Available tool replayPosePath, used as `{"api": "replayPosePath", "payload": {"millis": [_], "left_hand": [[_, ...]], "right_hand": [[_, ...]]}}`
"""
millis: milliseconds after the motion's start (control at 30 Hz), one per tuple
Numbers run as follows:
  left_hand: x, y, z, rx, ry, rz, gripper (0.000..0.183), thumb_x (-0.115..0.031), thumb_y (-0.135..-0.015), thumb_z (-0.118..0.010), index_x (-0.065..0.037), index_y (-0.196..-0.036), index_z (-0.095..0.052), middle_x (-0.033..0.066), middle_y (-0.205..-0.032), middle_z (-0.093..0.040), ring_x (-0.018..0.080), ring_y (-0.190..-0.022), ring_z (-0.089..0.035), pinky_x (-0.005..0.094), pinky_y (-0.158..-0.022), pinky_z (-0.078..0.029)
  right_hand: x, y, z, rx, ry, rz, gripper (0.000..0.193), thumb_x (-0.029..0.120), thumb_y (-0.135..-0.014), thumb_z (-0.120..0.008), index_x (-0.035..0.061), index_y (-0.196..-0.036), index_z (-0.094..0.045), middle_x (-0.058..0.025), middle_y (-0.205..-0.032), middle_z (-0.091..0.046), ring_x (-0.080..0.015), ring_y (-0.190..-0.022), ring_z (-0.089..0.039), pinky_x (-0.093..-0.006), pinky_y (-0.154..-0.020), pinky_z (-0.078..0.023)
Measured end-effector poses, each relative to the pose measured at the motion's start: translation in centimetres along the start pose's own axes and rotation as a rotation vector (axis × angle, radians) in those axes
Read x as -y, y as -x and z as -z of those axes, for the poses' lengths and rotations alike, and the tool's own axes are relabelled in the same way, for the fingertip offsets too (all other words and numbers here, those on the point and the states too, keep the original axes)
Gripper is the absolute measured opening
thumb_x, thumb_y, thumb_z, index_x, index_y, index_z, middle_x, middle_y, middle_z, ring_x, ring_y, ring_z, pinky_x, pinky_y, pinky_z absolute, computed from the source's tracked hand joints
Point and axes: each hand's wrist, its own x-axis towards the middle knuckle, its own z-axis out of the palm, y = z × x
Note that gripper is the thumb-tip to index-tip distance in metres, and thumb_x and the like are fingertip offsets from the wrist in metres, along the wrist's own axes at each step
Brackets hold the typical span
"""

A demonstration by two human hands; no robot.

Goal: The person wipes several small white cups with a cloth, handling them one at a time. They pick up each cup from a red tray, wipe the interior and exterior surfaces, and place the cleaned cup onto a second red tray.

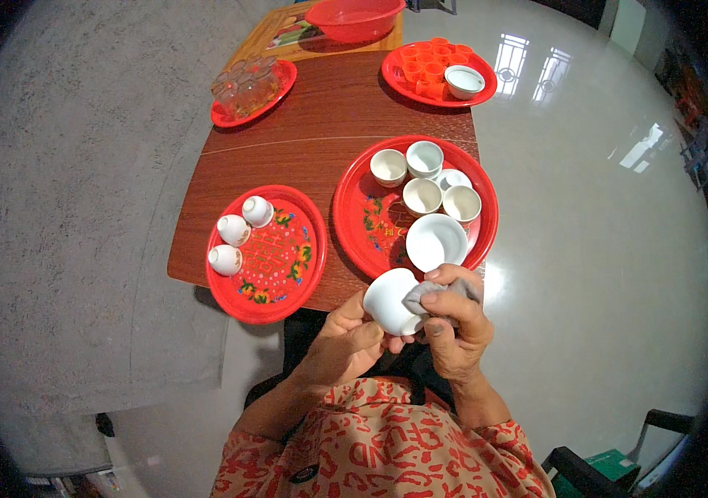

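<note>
White rounded ceramic cup [392,300]: held up between both hands at the bench's near edge, tilted. Left hand [347,342]: fingers gripping the cup from the left and below. Right hand [460,332]: fingers closed on a crumpled light-grey cloth [417,298], cloth touching the cup's right side.

Just beyond the hands, large round red tray [391,236] with floral print. On it: wide white bowl-like cup [437,242], mouth up, nearest the hands; behind it, a cluster of small white cups [423,197], several mouth up.

Left of that, second round red floral tray [275,286], overhanging the bench's near edge. Three small white cups [233,230] upside down along its left side.

All on a brown wood-grain bench [279,158]. Far left: red tray [289,80] with clear drinking glasses [246,87]. Far right: red tray [395,85], orange cups [433,62], small white bowl [465,81]. Farthest back: red plastic basin [356,21]. Glossy pale floor [578,290] to the right.
</note>
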Motion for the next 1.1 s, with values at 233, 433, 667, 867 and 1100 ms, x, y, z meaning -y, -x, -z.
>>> {"api": "replayPosePath", "payload": {"millis": [233, 433, 667, 867, 1100], "left_hand": [[0.7, -0.5, 0.7, -0.022, 0.144, -0.018, 0.044, -0.013, -0.090, -0.054, -0.001, -0.130, -0.040, 0.0095, -0.113, -0.054, 0.0160, -0.095, -0.054, 0.0267, -0.077, -0.045], [0.2, -1.4, -0.7, -0.063, 0.082, -0.040, 0.043, -0.014, -0.090, -0.054, -0.002, -0.129, -0.041, 0.0077, -0.119, -0.051, 0.0142, -0.101, -0.051, 0.0275, -0.079, -0.044], [0.7, -1.5, -0.3, -0.038, 0.005, -0.069, 0.038, -0.012, -0.090, -0.053, -0.003, -0.126, -0.044, 0.0069, -0.114, -0.053, 0.0132, -0.096, -0.051, 0.0262, -0.079, -0.042], [0.7, -1.8, -0.7, -0.128, -0.015, -0.133, 0.035, -0.012, -0.091, -0.052, -0.004, -0.125, -0.046, 0.0061, -0.111, -0.054, 0.0127, -0.094, -0.050, 0.0269, -0.080, -0.041], [0.9, -1.8, -0.8, -0.160, -0.060, -0.149, 0.035, -0.010, -0.092, -0.051, -0.003, -0.125, -0.045, 0.0070, -0.113, -0.054, 0.0142, -0.100, -0.052, 0.0288, -0.086, -0.041]], "right_hand": [[-0.1, -0.3, 0.4, 0.073, 0.265, 0.272, 0.032, 0.003, -0.063, -0.070, 0.0095, -0.093, -0.068, -0.0102, -0.105, -0.056, -0.0248, -0.090, -0.051, -0.0349, -0.076, -0.043], [-0.2, -0.3, -0.1, 0.030, 0.413, 0.329, 0.035, 0.001, -0.061, -0.071, 0.0105, -0.094, -0.066, -0.0083, -0.102, -0.055, -0.0233, -0.087, -0.050, -0.0334, -0.073, -0.043], [0.1, -0.5, -0.3, -0.119, 0.454, 0.157, 0.034, -0.004, -0.068, -0.068, 0.0068, -0.100, -0.063, -0.0119, -0.098, -0.054, -0.0219, -0.082, -0.056, -0.0305, -0.068, -0.046], [0.1, 0.0, -0.6, -0.074, 0.509, 0.191, 0.032, -0.004, -0.068, -0.069, 0.0055, -0.098, -0.063, -0.0116, -0.094, -0.054, -0.0222, -0.078, -0.053, -0.0308, -0.065, -0.044], [0.9, -0.1, -0.1, 0.010, 0.430, 0.196, 0.033, -0.004, -0.062, -0.071, 0.0061, -0.093, -0.065, -0.0107, -0.092, -0.054, -0.0229, -0.078, -0.051, -0.0315, -0.066, -0.042]]}}
